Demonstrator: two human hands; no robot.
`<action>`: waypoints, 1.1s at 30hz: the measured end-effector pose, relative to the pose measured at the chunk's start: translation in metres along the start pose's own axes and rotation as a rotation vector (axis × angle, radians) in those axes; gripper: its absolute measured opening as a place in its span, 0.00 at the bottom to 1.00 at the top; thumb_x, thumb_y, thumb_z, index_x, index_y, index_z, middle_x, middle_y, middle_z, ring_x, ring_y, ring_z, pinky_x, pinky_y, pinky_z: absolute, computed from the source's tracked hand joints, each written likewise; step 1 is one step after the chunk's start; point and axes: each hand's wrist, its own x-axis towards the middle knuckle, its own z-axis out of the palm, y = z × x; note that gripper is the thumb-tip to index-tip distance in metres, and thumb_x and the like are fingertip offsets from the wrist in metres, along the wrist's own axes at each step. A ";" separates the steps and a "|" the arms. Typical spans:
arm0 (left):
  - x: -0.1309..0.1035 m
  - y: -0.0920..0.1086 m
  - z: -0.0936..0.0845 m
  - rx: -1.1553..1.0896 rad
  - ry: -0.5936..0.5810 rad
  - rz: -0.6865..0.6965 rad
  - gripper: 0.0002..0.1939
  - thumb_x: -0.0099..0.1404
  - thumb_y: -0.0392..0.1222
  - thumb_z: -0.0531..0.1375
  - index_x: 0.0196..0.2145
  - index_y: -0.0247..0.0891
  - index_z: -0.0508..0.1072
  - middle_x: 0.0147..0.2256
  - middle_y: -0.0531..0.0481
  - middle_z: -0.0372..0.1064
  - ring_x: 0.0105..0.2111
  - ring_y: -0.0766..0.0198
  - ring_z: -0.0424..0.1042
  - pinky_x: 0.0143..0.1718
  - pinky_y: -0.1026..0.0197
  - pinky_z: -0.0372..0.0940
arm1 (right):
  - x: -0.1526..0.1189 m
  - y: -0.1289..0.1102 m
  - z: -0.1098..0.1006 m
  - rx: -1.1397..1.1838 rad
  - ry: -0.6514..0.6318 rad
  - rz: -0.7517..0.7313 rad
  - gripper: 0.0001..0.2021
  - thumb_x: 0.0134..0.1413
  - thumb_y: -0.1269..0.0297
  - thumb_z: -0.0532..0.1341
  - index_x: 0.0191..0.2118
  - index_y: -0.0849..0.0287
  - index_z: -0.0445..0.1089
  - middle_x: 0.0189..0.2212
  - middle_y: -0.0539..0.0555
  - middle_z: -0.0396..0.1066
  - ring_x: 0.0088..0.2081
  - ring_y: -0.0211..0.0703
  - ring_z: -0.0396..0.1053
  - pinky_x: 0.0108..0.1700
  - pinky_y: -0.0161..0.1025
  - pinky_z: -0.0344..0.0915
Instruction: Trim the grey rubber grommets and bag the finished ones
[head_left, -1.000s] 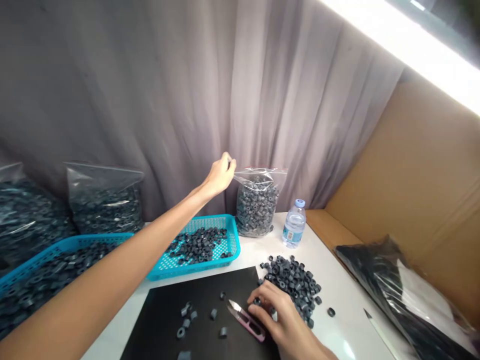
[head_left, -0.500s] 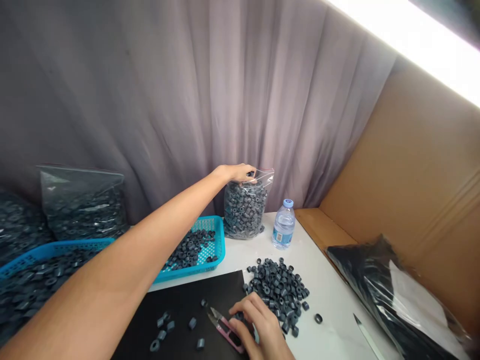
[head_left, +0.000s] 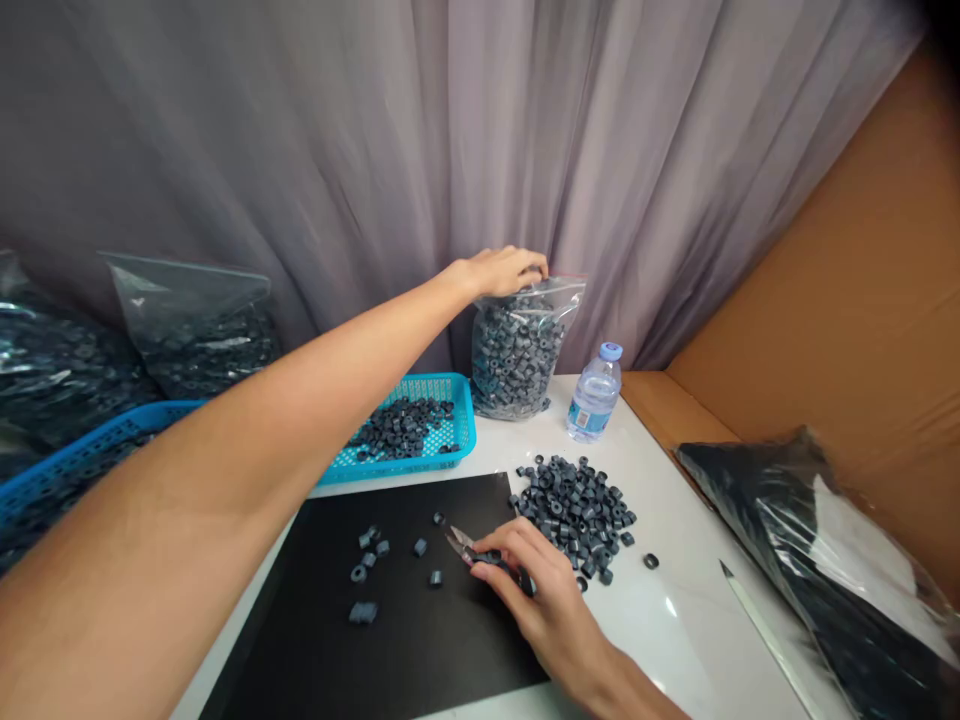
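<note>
My left hand (head_left: 511, 271) reaches to the mouth of a clear zip bag (head_left: 517, 355) filled with small dark grey rings. Its fingers are bent downward, and a dark bit shows under them; I cannot make out what it is. Low over the black mat (head_left: 442, 650), my right hand (head_left: 536, 580) pinches at least one dark grey ring (head_left: 492, 557) between thumb and forefinger. Under these fingers lie pink-handled thread snips (head_left: 460, 543), blades pointing up-left, handles mostly hidden. Several loose rings (head_left: 436, 579) sit left of the snips. Just beyond the hand spreads a ring pile (head_left: 581, 505).
A blue basket (head_left: 466, 440) with rings stands behind the mat, and another blue basket (head_left: 45, 475) is at far left. Filled bags (head_left: 210, 340) stand behind it. A water bottle (head_left: 595, 395), a pointed blade-like tool (head_left: 757, 620) and a dark plastic package (head_left: 795, 540) are on the right.
The view has tilted down, so things sit higher in the picture. My left hand has risen slightly against the bag. My right fingers have shifted a little toward the snips' blades.
</note>
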 end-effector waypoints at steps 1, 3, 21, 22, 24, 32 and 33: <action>-0.002 0.002 0.001 0.010 0.031 -0.005 0.18 0.71 0.46 0.52 0.53 0.39 0.72 0.53 0.43 0.72 0.54 0.47 0.67 0.58 0.41 0.55 | -0.001 0.000 0.000 0.000 -0.012 -0.005 0.06 0.66 0.64 0.59 0.46 0.54 0.72 0.40 0.53 0.71 0.40 0.40 0.69 0.44 0.35 0.66; -0.007 0.006 0.002 0.028 0.080 -0.002 0.19 0.73 0.45 0.49 0.53 0.39 0.72 0.53 0.43 0.71 0.56 0.44 0.66 0.58 0.38 0.53 | -0.003 0.001 -0.001 -0.001 -0.033 -0.012 0.07 0.67 0.63 0.59 0.47 0.54 0.72 0.41 0.54 0.71 0.40 0.41 0.69 0.44 0.37 0.66; -0.358 0.132 0.124 -0.666 0.129 -0.265 0.20 0.66 0.39 0.64 0.54 0.50 0.67 0.43 0.53 0.70 0.40 0.66 0.72 0.45 0.64 0.69 | -0.009 -0.002 0.000 0.253 -0.031 0.198 0.09 0.58 0.57 0.67 0.43 0.52 0.78 0.37 0.53 0.73 0.34 0.41 0.66 0.33 0.37 0.62; -0.361 0.134 0.127 -0.709 0.144 -0.270 0.20 0.67 0.37 0.63 0.54 0.50 0.67 0.44 0.53 0.70 0.40 0.66 0.72 0.46 0.64 0.69 | -0.010 -0.003 0.002 0.249 -0.052 0.191 0.09 0.58 0.58 0.68 0.43 0.52 0.78 0.36 0.53 0.73 0.33 0.40 0.66 0.33 0.37 0.62; -0.362 0.137 0.129 -0.792 0.166 -0.287 0.18 0.68 0.35 0.62 0.53 0.50 0.69 0.44 0.54 0.71 0.39 0.67 0.73 0.45 0.65 0.69 | -0.011 -0.005 0.004 0.238 -0.091 0.178 0.08 0.58 0.59 0.67 0.43 0.50 0.78 0.36 0.52 0.73 0.33 0.40 0.66 0.32 0.37 0.62; -0.367 0.143 0.138 -0.860 0.303 -0.265 0.12 0.67 0.30 0.61 0.45 0.44 0.74 0.39 0.52 0.75 0.38 0.65 0.75 0.42 0.65 0.71 | -0.014 -0.010 0.008 0.198 -0.155 0.165 0.09 0.58 0.56 0.67 0.43 0.51 0.79 0.35 0.53 0.74 0.33 0.41 0.68 0.32 0.38 0.65; -0.368 0.144 0.139 -0.849 0.307 -0.250 0.12 0.66 0.29 0.61 0.45 0.44 0.74 0.39 0.52 0.75 0.39 0.65 0.75 0.42 0.64 0.71 | -0.014 -0.010 0.008 0.198 -0.152 0.160 0.10 0.58 0.56 0.67 0.43 0.51 0.79 0.35 0.54 0.74 0.33 0.41 0.68 0.32 0.38 0.66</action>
